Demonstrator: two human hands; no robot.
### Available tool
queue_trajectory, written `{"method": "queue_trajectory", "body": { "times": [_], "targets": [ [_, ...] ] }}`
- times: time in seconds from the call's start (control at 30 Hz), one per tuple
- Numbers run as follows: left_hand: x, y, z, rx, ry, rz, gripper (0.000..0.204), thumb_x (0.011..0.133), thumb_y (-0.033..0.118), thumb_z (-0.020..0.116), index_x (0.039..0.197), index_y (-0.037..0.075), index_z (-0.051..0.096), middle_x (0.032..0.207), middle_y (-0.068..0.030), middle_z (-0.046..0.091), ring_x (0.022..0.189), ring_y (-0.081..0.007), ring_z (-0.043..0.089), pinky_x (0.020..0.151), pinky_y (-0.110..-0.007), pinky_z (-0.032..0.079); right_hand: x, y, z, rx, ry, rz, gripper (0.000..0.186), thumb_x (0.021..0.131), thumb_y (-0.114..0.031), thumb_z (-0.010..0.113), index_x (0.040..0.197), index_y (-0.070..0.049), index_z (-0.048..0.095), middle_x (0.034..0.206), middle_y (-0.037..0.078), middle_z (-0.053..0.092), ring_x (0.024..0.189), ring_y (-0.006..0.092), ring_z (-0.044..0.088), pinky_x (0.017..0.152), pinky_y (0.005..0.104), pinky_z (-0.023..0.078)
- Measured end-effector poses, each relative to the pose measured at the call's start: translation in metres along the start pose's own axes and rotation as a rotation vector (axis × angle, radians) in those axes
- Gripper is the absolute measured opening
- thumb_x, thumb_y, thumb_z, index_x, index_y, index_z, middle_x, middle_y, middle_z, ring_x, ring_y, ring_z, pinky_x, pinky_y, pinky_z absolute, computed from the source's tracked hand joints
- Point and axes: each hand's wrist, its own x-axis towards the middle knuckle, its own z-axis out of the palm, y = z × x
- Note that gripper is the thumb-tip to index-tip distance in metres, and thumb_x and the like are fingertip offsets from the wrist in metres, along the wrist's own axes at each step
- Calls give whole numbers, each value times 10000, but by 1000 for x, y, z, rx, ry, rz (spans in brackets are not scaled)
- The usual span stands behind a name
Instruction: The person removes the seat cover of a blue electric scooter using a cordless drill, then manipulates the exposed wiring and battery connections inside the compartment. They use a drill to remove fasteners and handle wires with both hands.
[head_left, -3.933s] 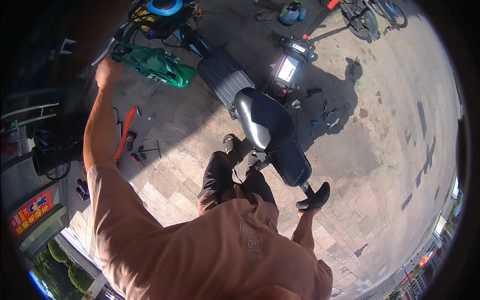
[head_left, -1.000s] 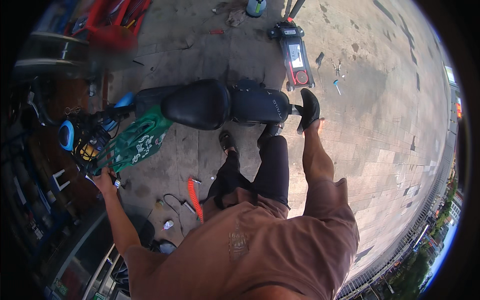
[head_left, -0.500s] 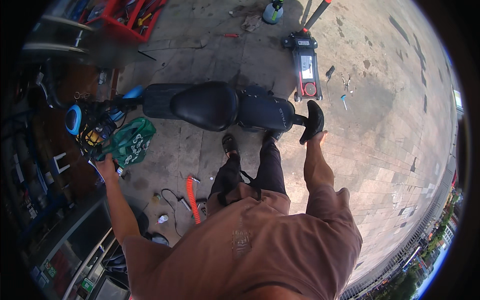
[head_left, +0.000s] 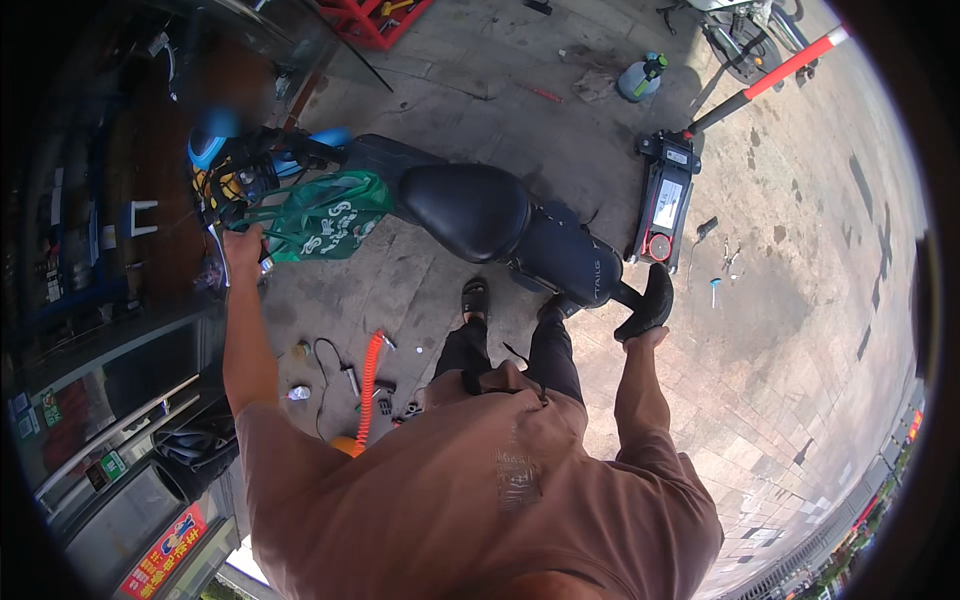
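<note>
A scooter with a black seat [head_left: 466, 212] and a blue front [head_left: 208, 150] stands across in front of me, its front to the left. My left hand [head_left: 243, 245] is closed at the handlebar, and the grip itself is largely hidden. Beside that hand hangs a green bag [head_left: 340, 218] with white print. My right hand [head_left: 648, 338] is wrapped round the lower part of the black backrest [head_left: 655, 296] at the scooter's rear. My feet are on the paving close to the scooter's near side.
Beyond the rear stands a floor jack [head_left: 664, 200] with a red-and-grey handle. Pliers [head_left: 732, 258] and a blue-handled tool [head_left: 715, 290] lie nearby. An orange coiled hose [head_left: 372, 385] lies near my left. A spray bottle [head_left: 643, 78] and red crate [head_left: 375, 22] stand farther off.
The view has turned, so the scooter slants more, its front farther from me. The green bag has swung out toward the seat. Both hands keep their holds.
</note>
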Motion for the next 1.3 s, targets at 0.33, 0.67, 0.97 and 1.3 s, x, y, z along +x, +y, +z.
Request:
{"method": "queue_trajectory", "body": {
  "times": [0.33,0.67,0.97,1.3],
  "targets": [
    [18,-14,-20,147,21,101,267,753,76,676,967,-62,594,666,-120,619,476,-216,613,444,-353,485,-8,-15,-11,-307,-191,111,515,924,-527,284,1026,-159,628,871,32,609,821,215,594,698,414,488],
    [48,-22,-62,447,19,81,374,732,119,688,1031,-67,561,692,-147,665,503,-218,652,465,-351,514,-34,-26,-16,-312,-198,129,445,945,-504,337,1093,-189,613,867,15,601,796,209,584,696,426,486],
    [56,-1,-82,499,-6,240,411,703,84,650,1089,-23,563,675,-125,632,466,-216,617,455,-340,502,-4,-54,-49,-408,-71,24,490,967,-439,324,1239,-162,624,1069,42,683,963,200,648,793,366,522],
    [21,59,-32,820,-47,270,554,697,191,701,1196,-5,561,1029,-239,666,993,-368,657,862,-430,505,25,-120,-65,-406,-172,-400,499,938,-490,578,1184,-60,632,934,7,651,695,148,558,629,309,422]
  ]
}}
